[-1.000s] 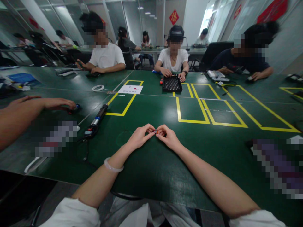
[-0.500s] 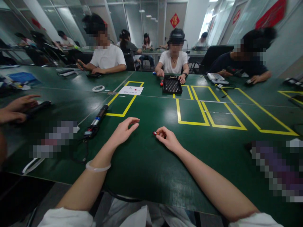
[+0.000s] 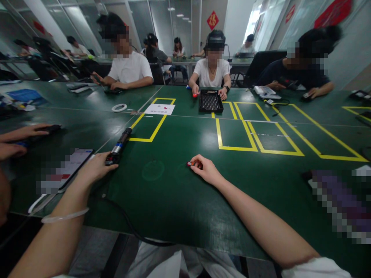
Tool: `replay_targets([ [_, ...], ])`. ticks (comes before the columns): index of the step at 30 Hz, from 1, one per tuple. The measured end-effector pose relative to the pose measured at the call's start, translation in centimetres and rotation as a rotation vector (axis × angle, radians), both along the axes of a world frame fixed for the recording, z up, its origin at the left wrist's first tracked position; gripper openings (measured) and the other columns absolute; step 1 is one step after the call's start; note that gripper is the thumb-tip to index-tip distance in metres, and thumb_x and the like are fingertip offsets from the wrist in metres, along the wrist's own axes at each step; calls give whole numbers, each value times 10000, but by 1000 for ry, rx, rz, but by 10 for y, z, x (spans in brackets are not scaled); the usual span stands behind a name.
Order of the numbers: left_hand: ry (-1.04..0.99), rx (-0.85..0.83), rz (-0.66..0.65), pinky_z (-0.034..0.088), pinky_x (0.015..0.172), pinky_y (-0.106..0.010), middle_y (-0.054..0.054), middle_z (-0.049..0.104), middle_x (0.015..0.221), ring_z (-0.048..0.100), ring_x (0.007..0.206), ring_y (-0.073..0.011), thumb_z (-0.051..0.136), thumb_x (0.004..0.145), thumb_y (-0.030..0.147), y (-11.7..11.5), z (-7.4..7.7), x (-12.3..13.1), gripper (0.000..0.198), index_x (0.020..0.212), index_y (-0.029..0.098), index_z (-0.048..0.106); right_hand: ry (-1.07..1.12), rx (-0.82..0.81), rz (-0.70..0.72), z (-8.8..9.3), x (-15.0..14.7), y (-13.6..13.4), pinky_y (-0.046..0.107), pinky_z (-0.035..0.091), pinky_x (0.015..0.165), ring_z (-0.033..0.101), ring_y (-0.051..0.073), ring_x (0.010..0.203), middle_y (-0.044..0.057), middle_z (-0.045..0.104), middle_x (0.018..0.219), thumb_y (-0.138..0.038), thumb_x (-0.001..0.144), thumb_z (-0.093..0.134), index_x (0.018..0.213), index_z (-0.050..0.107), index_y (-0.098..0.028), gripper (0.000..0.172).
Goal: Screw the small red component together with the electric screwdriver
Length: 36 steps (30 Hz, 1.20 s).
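My right hand (image 3: 205,169) rests on the green table (image 3: 179,200) with its fingertips pinched on a small red part (image 3: 189,164). Far to the left, my left hand (image 3: 95,168) lies over the near end of a black and silver electric screwdriver (image 3: 118,146), fingers curled onto its base. A pale bangle (image 3: 64,216) sits on that wrist. The tool's black cable (image 3: 127,224) runs off the table's near edge.
A phone (image 3: 68,168) lies left of my left hand. A neighbour's hands (image 3: 20,137) are at the far left. Across the table a person works at a black tray (image 3: 210,102). Yellow tape boxes (image 3: 255,131), a paper sheet (image 3: 160,109) and a white ring (image 3: 119,107) mark the table.
My hands were together on the small red part; the left one let go and swung left to the screwdriver. The right hand stayed put with the part.
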<state>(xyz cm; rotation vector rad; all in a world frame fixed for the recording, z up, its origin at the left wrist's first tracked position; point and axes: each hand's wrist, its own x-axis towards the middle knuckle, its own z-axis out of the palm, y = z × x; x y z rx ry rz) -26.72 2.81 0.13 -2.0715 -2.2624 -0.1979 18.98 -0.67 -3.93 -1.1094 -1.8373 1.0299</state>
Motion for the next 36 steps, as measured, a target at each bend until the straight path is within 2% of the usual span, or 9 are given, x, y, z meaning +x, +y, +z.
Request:
replay_targets([
  [3,27,-137,25,499,806,-319,-82,678,1072,639,955,-268,669,723,429,1,8,9,470,1092,152,576,2,10,6,-1,0,0,227,397,615,525,112,623,-33,572,708,-232,825,596,966,583,-189,148],
  [6,49,-194,84,497,826,-377,-136,645,1152,621,1009,-314,630,758,489,-3,14,30,577,1198,128,538,2,9,8,-2,-1,1,228,396,617,527,111,623,-32,574,710,-232,825,595,968,588,-186,150],
  [9,35,-169,89,506,798,-445,-187,610,1191,620,1004,-358,608,766,542,-6,13,49,657,1239,94,522,4,7,9,-2,-1,1,229,395,615,528,111,622,-31,577,709,-228,823,597,966,591,-185,149],
  [14,-8,-100,28,512,736,-481,-235,599,1184,648,940,-386,607,735,583,-8,8,84,647,1204,138,584,-6,21,-2,0,-1,1,228,396,610,527,111,616,-29,584,707,-229,816,602,949,597,-187,139],
  [20,-17,-145,-133,517,801,-411,-167,575,1236,626,1026,-339,559,761,578,-20,14,165,669,1294,176,518,-7,29,-12,0,-2,0,227,403,613,536,111,625,-26,591,714,-203,800,600,925,592,-185,127],
  [24,-15,-99,-293,514,795,-390,-152,568,1210,583,1063,-321,574,782,504,-33,16,224,580,1254,171,522,-9,54,-25,0,-1,0,231,403,614,533,115,632,-23,582,719,-205,802,606,922,596,-182,123],
  [28,-8,-50,-406,504,784,-386,-154,566,1180,551,1066,-320,595,789,419,-42,15,264,499,1214,169,524,-23,84,-69,0,0,0,240,410,629,529,117,635,-21,590,744,-206,801,614,909,580,-185,116],
  [31,-55,-33,-451,493,810,-393,-156,555,1191,538,1077,-317,600,794,387,-45,12,278,496,1233,174,507,-71,119,-87,-1,0,0,249,417,645,544,124,660,-17,596,779,-184,801,610,908,570,-192,115],
  [36,-82,8,-481,486,832,-376,-139,545,1220,527,1091,-295,599,804,379,-47,4,279,491,1245,189,492,-251,224,-104,-1,-1,-1,281,429,698,559,163,758,12,596,831,-167,808,631,898,580,-197,108],
])
